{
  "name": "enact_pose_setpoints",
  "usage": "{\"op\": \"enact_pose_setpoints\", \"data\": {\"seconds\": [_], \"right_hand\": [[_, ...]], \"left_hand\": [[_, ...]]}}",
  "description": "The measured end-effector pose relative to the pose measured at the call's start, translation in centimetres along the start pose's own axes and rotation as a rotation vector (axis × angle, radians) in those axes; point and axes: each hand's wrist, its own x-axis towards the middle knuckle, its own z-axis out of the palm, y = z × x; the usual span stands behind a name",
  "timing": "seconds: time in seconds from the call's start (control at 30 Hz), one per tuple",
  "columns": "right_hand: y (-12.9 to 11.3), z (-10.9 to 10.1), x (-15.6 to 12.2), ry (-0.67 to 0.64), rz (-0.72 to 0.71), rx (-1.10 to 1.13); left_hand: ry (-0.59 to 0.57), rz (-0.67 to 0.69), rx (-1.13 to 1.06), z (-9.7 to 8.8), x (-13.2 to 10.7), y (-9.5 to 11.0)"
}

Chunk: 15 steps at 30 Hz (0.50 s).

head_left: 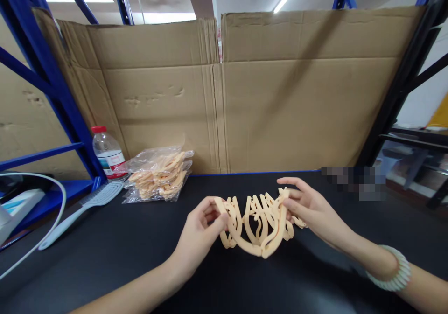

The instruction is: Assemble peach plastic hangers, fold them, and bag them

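Note:
A cream plastic folding hanger (264, 251) is held up in a U shape, its hinged middle lowest. My left hand (203, 223) pinches its left end between thumb and fingers. On the other side, my right hand (310, 206) grips the right end, with the index finger stretched out above it. Several more cream folding hangers (250, 227) lie on the black table (140, 253) just behind, partly hidden by the held one and by my right fingers.
Clear bags of cream pieces (159, 176) are stacked at the back left. Beside them are a red-capped bottle (107, 153) and a pale blue hairbrush (91, 202). A white cable (63, 202) curves at far left. Cardboard (297, 99) walls the back, between blue rack posts (58, 85).

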Motion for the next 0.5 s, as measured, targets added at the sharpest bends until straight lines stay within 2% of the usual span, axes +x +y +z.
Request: {"op": "enact_pose_setpoints", "data": {"seconds": [0.1, 0.27, 0.37, 0.5], "right_hand": [[0.4, 1.5, -0.7, -0.108, 0.03, 0.131], [0.5, 2.9, -2.0, -0.337, 0.036, -0.004], [0.7, 3.0, -2.3, -0.354, 0.01, -0.107], [0.8, 2.7, -2.1, -0.307, -0.022, -0.209]], "left_hand": [[-0.086, -0.041, 0.003, 0.7, -0.6, -0.2], [-0.13, -0.076, -0.032, 0.8, -1.0, -0.4], [-0.102, -0.06, 0.0, 0.7, -1.0, -0.4], [-0.085, -0.038, -0.02, 0.8, -1.1, -0.2]]}}
